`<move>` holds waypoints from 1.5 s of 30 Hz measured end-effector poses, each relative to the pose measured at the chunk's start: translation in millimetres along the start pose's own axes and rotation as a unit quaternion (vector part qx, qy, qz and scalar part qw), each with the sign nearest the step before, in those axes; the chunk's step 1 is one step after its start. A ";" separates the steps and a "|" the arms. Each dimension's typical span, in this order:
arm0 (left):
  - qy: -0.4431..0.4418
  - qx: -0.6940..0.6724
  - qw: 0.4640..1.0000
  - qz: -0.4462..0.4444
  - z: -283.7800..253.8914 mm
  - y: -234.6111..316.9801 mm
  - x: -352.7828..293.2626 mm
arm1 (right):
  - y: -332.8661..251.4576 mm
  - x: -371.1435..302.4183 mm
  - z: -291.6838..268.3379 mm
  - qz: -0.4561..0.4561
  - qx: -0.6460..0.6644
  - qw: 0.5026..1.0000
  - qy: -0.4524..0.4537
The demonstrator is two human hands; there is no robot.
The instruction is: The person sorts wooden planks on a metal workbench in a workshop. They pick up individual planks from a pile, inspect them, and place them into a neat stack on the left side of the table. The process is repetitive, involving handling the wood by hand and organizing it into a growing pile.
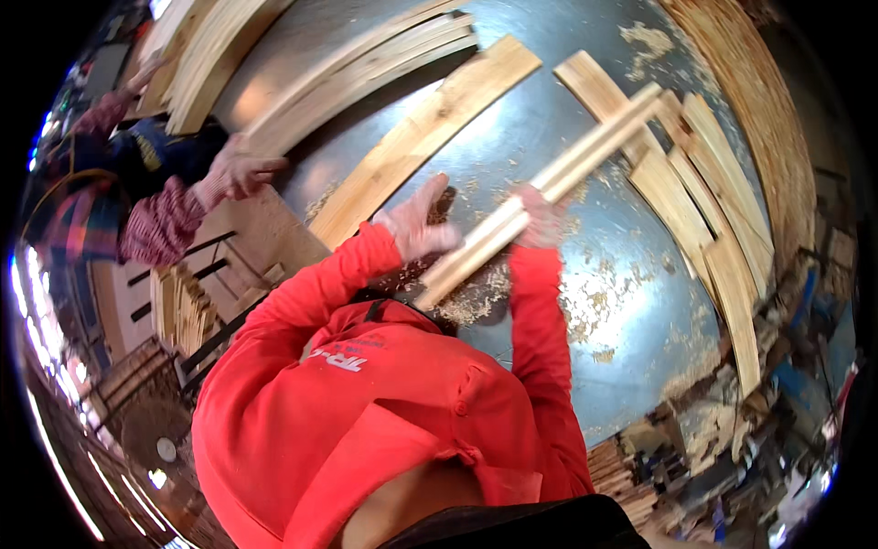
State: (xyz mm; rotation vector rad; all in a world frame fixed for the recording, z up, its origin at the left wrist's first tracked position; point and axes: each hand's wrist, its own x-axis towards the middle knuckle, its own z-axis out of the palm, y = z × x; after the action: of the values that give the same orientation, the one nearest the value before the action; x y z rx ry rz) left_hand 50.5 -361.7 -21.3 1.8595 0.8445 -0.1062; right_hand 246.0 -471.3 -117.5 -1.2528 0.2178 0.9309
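Observation:
A long, pale wooden piece (585,163) with a lengthwise line along it slants across the front of the metal table, its near end close to my waist. My right hand (541,218) is closed around it at about mid-length. To the left of that piece, my left hand (416,221) has its thumb and fingers apart and grips nothing; whether its fingertips brush the wood I cannot tell. Just beyond the left hand, a flat plank (430,133) lies slanted on the table.
Several boards (681,192) lie overlapping on the right. A stack of planks (366,78) reaches the far left, where a co-worker's hand (240,172) touches it. Wood shavings (594,311) litter the metal table (631,366). Offcuts (713,476) are piled at the lower right.

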 end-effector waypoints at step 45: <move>-0.036 -0.126 0.983 -0.131 -80.2 -76.7 -49.1 | -98.5 68.0 9.6 -0.131 -0.131 0.983 0.018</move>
State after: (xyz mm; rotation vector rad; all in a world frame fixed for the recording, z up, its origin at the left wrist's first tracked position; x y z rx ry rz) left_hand -55.7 -302.9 -23.2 1.4950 1.0001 -0.2196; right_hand 354.7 -431.5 -85.5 -1.5010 -0.0442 0.7251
